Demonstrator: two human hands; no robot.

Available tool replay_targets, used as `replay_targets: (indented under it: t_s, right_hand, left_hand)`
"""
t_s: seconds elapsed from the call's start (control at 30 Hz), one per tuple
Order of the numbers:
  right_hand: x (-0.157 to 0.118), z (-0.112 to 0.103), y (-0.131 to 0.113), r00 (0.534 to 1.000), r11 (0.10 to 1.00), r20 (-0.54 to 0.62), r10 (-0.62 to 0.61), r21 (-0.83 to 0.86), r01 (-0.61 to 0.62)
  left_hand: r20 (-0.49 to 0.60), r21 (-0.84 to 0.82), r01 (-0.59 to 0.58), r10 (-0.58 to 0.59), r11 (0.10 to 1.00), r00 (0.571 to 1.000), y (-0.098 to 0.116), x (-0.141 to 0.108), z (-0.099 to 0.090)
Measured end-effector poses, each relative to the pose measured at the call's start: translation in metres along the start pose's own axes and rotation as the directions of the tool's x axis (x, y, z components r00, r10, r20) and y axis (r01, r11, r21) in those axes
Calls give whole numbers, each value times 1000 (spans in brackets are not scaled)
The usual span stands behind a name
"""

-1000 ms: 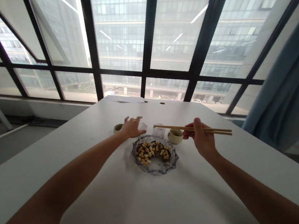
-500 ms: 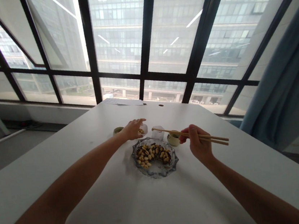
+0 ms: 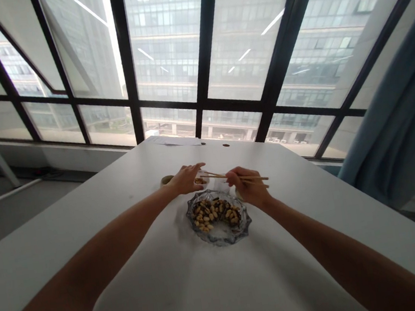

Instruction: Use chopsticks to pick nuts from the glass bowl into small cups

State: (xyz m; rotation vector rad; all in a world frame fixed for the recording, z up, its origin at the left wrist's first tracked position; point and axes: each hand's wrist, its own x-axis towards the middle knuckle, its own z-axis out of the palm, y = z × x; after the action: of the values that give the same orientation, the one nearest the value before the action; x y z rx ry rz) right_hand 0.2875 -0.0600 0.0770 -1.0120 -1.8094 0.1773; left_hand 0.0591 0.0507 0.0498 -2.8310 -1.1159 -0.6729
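Chopsticks are gripped in my right hand, their tips pointing left over a small white cup. Brownish pieces lie inside that cup. My left hand curves around the cup's left side, fingers on the far side and thumb on the near side. Just in front of both hands stands a scalloped clear glass bowl, holding peanuts and darker pieces on its far side. Whether the chopstick tips pinch anything is too small to tell.
A greenish cup sits left of my left hand. Another cup is mostly hidden behind my right hand. Papers lie at the white table's far end, before the windows. A blue curtain hangs at right.
My right hand has moved left and away from me, bringing the chopstick tips over the small white cup. My left hand stays around that cup. The view has shifted slightly.
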Motion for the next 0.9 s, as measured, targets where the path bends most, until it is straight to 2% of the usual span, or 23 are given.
replay_targets:
  t_s: [0.1, 0.23, 0.37, 0.5, 0.53, 0.6, 0.7, 0.77, 0.83, 0.9]
  right_hand:
    - [-3, -16, -14, 987, 978, -70, 147, 160, -134]
    - [-14, -41, -38, 957, 929, -6, 291, 240, -281]
    - [-23, -47, -45, 932, 895, 67, 356, 262, -360]
    - [-30, -35, -35, 897, 856, 241, 371, 286, -430]
    - [-31, -31, -31, 895, 853, 255, 366, 292, -433]
    - [-32, -25, -26, 911, 860, 211, 356, 308, -407]
    - [-31, -22, -24, 941, 882, 60, 333, 331, -334]
    - [-30, -26, -28, 944, 885, 1, 330, 348, -310]
    - [-31, -30, -35, 939, 870, 45, 342, 363, -334]
    - [-33, -31, -41, 918, 846, 185, 350, 358, -395]
  left_hand:
    - [58, 15, 83, -83, 996, 995, 0, 5, 1]
    - [90, 35, 155, -158, 987, 983, -3, 5, -3]
    - [6, 87, 171, -172, 981, 985, -15, -16, -12]
    - [-91, 94, 283, -275, 954, 957, -36, -50, -15]
    - [-95, 64, 325, -318, 944, 943, -41, -57, -14]
    - [-96, -44, 388, -390, 921, 916, -48, -70, -9]
    - [-142, -252, 395, -437, 884, 888, -48, -81, 2]
    - [-180, -359, 387, -470, 849, 864, -44, -85, 8]
    - [-179, -428, 401, -511, 810, 841, -40, -88, 12]
    - [-163, -461, 416, -536, 784, 829, -37, -89, 14]
